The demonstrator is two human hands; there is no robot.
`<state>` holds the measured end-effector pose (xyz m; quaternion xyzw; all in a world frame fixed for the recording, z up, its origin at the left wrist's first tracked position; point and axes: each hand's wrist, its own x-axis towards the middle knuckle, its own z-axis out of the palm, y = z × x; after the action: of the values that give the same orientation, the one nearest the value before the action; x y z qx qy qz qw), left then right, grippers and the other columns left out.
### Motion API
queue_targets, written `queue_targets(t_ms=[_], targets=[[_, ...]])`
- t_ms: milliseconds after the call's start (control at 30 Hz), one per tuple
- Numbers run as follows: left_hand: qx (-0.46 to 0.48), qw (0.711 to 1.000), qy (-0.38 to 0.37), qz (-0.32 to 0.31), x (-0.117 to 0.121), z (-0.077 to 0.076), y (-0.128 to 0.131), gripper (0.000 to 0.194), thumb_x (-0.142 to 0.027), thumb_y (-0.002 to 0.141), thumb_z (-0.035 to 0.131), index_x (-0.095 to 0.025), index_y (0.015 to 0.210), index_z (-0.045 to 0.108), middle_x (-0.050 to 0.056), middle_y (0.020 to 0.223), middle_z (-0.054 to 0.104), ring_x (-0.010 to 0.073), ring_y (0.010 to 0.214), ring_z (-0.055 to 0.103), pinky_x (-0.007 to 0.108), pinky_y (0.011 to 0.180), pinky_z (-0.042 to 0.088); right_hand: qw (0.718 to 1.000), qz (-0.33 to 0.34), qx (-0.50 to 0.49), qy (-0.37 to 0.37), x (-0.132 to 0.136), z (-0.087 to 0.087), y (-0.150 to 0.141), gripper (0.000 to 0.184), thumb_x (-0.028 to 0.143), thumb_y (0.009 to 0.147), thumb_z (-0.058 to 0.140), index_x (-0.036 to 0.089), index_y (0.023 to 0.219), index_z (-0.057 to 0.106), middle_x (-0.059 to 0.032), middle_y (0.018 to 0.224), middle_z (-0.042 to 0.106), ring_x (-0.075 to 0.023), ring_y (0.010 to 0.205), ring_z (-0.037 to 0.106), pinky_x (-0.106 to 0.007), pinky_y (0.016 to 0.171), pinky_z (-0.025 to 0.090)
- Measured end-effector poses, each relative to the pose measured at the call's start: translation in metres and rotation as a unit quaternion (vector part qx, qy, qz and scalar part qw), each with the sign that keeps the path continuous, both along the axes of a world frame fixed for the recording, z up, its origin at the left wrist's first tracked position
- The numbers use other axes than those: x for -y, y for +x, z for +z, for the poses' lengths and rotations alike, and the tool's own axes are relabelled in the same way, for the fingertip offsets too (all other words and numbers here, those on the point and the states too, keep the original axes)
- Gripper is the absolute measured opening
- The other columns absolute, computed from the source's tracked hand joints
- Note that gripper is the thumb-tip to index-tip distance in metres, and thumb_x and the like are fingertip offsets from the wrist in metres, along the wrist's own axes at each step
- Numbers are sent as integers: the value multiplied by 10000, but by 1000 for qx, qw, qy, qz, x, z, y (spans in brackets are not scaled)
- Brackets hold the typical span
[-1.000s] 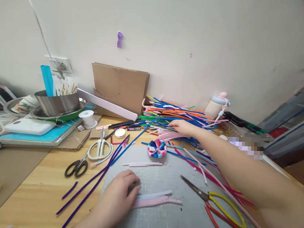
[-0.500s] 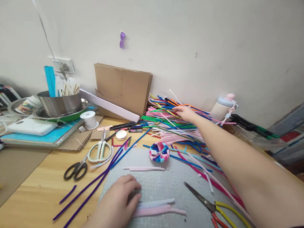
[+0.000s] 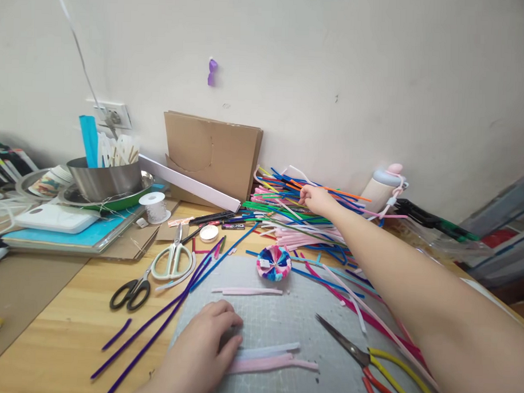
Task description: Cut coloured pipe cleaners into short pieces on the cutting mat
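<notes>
My right hand (image 3: 314, 198) reaches far across the table into a heap of coloured pipe cleaners (image 3: 296, 215) by the wall, its fingers pinched on strands near the top of the heap. My left hand (image 3: 205, 343) rests on the grey cutting mat (image 3: 283, 317) with fingers curled down, pressing the ends of pale pink and white pipe cleaner pieces (image 3: 273, 360). A small round woven piece (image 3: 273, 261) in pink, blue and white lies on the mat's far edge. Another pink strip (image 3: 248, 290) lies between it and my left hand.
Pliers with yellow and red handles (image 3: 376, 364) lie on the mat's right. Two scissors (image 3: 156, 270) and long purple pipe cleaners (image 3: 163, 308) lie to the left. Cardboard (image 3: 212, 152) leans on the wall; a metal bowl (image 3: 103, 179), wire spool (image 3: 152, 204) and pink-capped bottle (image 3: 385, 186) stand behind.
My right hand moved from the near side of the pipe cleaner heap up to its top by the wall and closed its fingers on strands. My left hand stayed put.
</notes>
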<state>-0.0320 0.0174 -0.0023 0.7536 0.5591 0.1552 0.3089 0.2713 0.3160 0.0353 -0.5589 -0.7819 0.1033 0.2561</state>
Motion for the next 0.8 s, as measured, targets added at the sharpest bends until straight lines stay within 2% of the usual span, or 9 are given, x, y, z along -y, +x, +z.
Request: queue_targets(t_ms=[133, 200, 333, 433, 500, 667, 800], targets=[[0, 1000, 2, -2, 0, -1, 0, 220, -246, 820, 482, -250, 967, 646, 27, 1001, 590, 187, 970, 535, 326, 874, 415, 999, 38, 33, 16, 6, -4, -2, 399, 42, 703, 479, 230, 1044, 564, 2, 923, 719, -154, 848, 637, -242, 755, 454], [-1, 1000, 3, -5, 0, -1, 0, 218, -248, 814, 494, -255, 972, 644, 22, 1005, 587, 188, 977, 533, 329, 880, 413, 997, 51, 49, 16, 7, -8, -4, 394, 74, 710, 519, 225, 1070, 577, -12, 920, 717, -164, 822, 632, -249, 750, 452], [-2, 1000, 4, -5, 1, -1, -1, 212, -252, 810, 503, -257, 970, 642, 19, 1011, 584, 189, 984, 529, 331, 883, 411, 996, 59, 64, 17, 7, -14, -7, 215, 192, 719, 616, 218, 929, 650, -29, 839, 707, -191, 799, 616, -285, 777, 441], [-3, 1000, 3, -5, 1, -1, -1, 211, -246, 812, 502, -260, 969, 641, 15, 1005, 582, 183, 974, 530, 327, 878, 411, 996, 72, 48, 12, 7, -13, -7, 71, 250, 745, 617, 223, 784, 670, -21, 826, 706, -200, 823, 609, -298, 803, 435], [-6, 1000, 2, -6, 1, -1, -1, 213, -244, 810, 503, -262, 972, 640, 13, 1004, 580, 183, 975, 529, 329, 878, 411, 996, 83, 25, 0, 8, -12, -7, 91, 267, 765, 600, 222, 757, 679, -15, 819, 709, -196, 802, 616, -298, 789, 446], [-7, 1000, 4, -9, 1, -2, -1, 221, -250, 810, 504, -258, 984, 639, 22, 1022, 577, 191, 991, 524, 339, 888, 408, 993, 79, -87, -20, 8, -6, -6, 175, 308, 802, 554, 190, 835, 678, -43, 850, 715, -193, 790, 641, -322, 777, 483], [-5, 1000, 4, -10, 1, -2, -1, 226, -252, 809, 505, -261, 992, 637, 22, 1032, 578, 193, 999, 523, 341, 895, 407, 975, 74, -207, -24, 8, 7, -7, 279, 410, 848, 492, 166, 898, 617, -82, 856, 710, -176, 793, 660, -314, 751, 515]])
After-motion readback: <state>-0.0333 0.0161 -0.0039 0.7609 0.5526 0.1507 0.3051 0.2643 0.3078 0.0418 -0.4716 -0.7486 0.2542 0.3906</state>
